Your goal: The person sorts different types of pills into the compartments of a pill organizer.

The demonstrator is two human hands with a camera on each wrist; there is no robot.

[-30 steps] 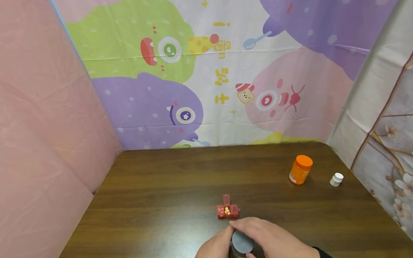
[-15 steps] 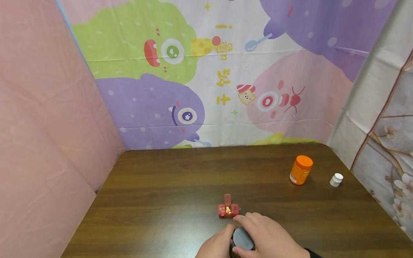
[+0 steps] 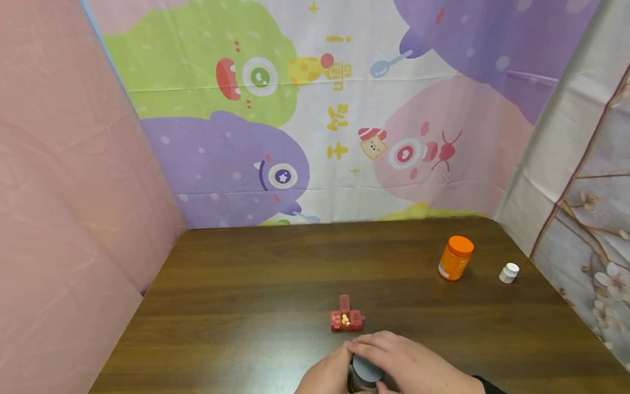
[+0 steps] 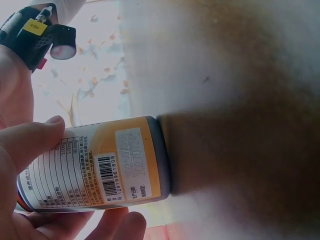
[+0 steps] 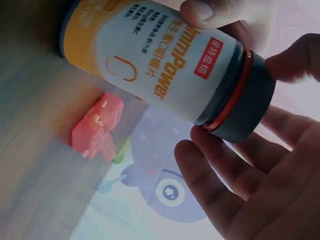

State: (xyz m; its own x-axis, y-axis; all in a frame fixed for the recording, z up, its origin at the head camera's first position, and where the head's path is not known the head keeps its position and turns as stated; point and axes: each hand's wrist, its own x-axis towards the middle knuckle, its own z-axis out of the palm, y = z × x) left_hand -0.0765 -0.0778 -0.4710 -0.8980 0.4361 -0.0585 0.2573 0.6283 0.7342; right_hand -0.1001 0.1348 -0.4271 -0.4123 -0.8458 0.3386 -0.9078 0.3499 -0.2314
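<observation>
A supplement bottle (image 4: 100, 170) with a white and orange label stands on the table, near the front edge in the head view. My left hand (image 3: 325, 373) grips its body, the thumb lying across the label in the left wrist view. Its dark grey cap (image 5: 250, 102) has an orange ring beneath it and sits on the bottle. My right hand (image 3: 410, 362) holds the cap between thumb and curled fingertips. Just beyond the hands lies a small red pill box (image 3: 346, 321); its middle lid is raised, with pale yellow tablets inside.
An orange jar (image 3: 455, 258) with an orange lid stands at the right of the wooden table (image 3: 236, 306). Beside it is a small white bottle (image 3: 509, 273). A cartoon-print curtain (image 3: 325, 191) hangs behind the far edge, with a pink one (image 3: 74, 191) at the left.
My right hand's fingers have shifted back and forth around the cap, while the left hand keeps its grip on the bottle. The pill box, jar and white bottle stay put.
</observation>
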